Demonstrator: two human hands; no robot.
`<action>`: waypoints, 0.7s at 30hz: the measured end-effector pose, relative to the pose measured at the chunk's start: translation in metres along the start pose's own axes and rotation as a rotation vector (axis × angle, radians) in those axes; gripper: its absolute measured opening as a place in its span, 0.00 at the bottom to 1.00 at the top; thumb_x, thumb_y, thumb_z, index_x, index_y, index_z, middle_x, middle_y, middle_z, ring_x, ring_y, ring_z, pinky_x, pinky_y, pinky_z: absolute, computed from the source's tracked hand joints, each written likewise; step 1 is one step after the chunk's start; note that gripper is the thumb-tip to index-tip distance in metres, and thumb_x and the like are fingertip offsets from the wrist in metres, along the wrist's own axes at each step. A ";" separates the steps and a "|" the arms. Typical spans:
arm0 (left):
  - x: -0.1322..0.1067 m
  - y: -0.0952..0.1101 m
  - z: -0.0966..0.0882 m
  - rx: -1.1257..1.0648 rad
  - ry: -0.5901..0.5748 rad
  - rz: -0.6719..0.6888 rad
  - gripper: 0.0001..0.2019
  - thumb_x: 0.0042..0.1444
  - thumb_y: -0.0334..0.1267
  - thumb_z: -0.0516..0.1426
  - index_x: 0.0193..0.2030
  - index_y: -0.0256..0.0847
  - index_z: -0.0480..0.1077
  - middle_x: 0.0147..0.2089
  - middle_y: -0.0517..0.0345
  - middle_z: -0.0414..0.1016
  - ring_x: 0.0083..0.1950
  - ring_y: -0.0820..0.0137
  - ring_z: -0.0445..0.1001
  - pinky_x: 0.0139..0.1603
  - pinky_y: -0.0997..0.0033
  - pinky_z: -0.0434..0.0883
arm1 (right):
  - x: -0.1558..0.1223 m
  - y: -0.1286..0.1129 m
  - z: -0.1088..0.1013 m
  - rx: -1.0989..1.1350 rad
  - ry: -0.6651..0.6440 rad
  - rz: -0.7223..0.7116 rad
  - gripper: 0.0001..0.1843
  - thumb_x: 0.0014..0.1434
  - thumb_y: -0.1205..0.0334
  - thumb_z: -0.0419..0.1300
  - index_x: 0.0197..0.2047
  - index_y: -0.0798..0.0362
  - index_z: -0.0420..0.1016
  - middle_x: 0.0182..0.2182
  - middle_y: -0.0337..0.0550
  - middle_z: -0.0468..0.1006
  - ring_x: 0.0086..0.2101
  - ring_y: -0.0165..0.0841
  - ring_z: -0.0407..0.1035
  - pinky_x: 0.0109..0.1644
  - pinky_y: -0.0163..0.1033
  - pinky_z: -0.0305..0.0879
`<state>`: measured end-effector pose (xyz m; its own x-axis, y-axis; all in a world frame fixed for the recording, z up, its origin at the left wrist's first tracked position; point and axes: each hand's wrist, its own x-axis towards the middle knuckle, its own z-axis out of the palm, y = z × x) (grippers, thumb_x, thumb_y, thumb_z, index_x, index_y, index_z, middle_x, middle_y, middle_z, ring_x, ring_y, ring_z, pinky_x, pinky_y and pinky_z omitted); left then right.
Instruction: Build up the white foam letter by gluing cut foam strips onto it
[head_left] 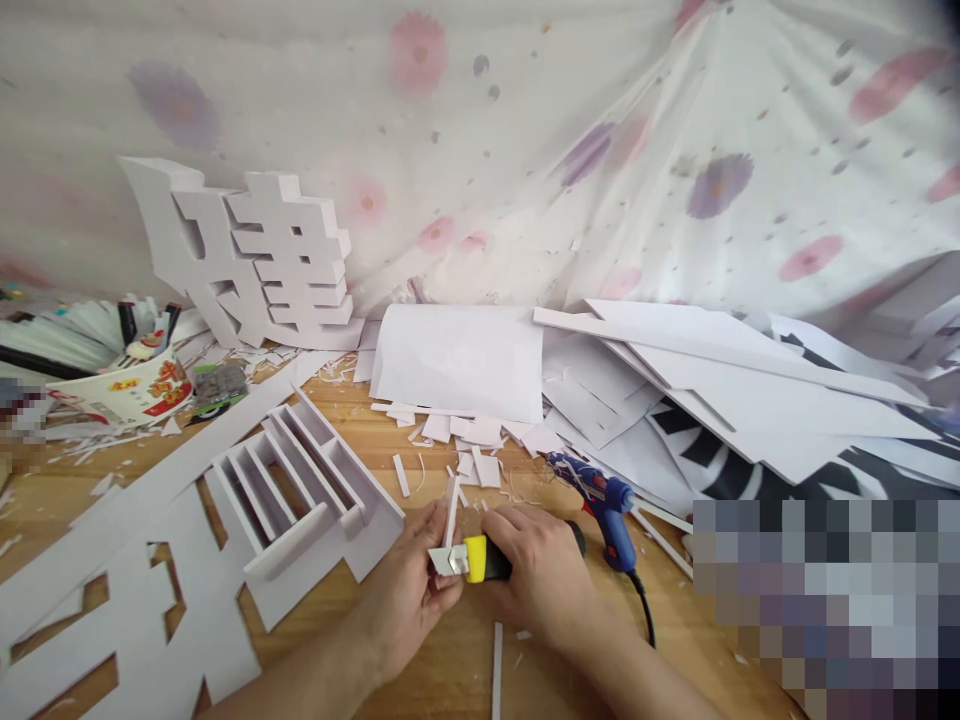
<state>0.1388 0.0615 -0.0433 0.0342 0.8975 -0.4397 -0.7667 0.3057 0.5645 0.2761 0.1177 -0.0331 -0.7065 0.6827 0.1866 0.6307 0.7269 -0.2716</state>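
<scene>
My left hand pinches a narrow strip of white foam board, which stands up from the fingers. Wrapped round the black handle of a utility knife is my right hand. The knife has a yellow collar, and its bare blade points left, lying against or just in front of the strip near my left fingers. To the left of my hands rests a part-built white foam-board character with upright walls. A blue hot glue gun lies just right of my right hand, its black cord running toward me.
A finished white 3D character leans at the back left. Near it stands a paper tub with pens. A cut-out board covers the left front. White sheets are stacked at the right. Scraps litter the wooden table.
</scene>
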 end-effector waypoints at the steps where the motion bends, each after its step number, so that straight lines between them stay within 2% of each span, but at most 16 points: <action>1: -0.001 0.000 0.000 -0.003 -0.006 -0.001 0.16 0.49 0.44 0.61 0.27 0.38 0.58 0.20 0.69 0.54 0.18 0.85 0.49 0.16 0.86 0.46 | 0.000 0.000 0.000 -0.004 0.013 -0.007 0.05 0.44 0.68 0.55 0.24 0.51 0.62 0.24 0.37 0.72 0.26 0.32 0.66 0.29 0.36 0.48; 7: -0.004 0.002 0.000 0.003 -0.018 -0.017 0.16 0.50 0.42 0.60 0.26 0.37 0.57 0.22 0.69 0.54 0.18 0.86 0.48 0.16 0.86 0.45 | 0.000 0.000 0.001 -0.002 0.057 -0.042 0.06 0.41 0.70 0.55 0.23 0.51 0.61 0.23 0.36 0.72 0.25 0.31 0.65 0.28 0.36 0.48; 21: -0.008 -0.001 -0.004 0.021 -0.034 -0.029 0.15 0.56 0.44 0.55 0.27 0.39 0.55 0.21 0.69 0.50 0.18 0.85 0.48 0.16 0.85 0.45 | 0.001 0.003 0.003 0.010 0.078 -0.019 0.04 0.41 0.69 0.54 0.24 0.52 0.62 0.22 0.38 0.71 0.25 0.31 0.64 0.28 0.36 0.48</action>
<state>0.1370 0.0527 -0.0430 0.0781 0.8985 -0.4321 -0.7512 0.3379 0.5669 0.2767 0.1201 -0.0370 -0.6907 0.6729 0.2650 0.6139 0.7392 -0.2769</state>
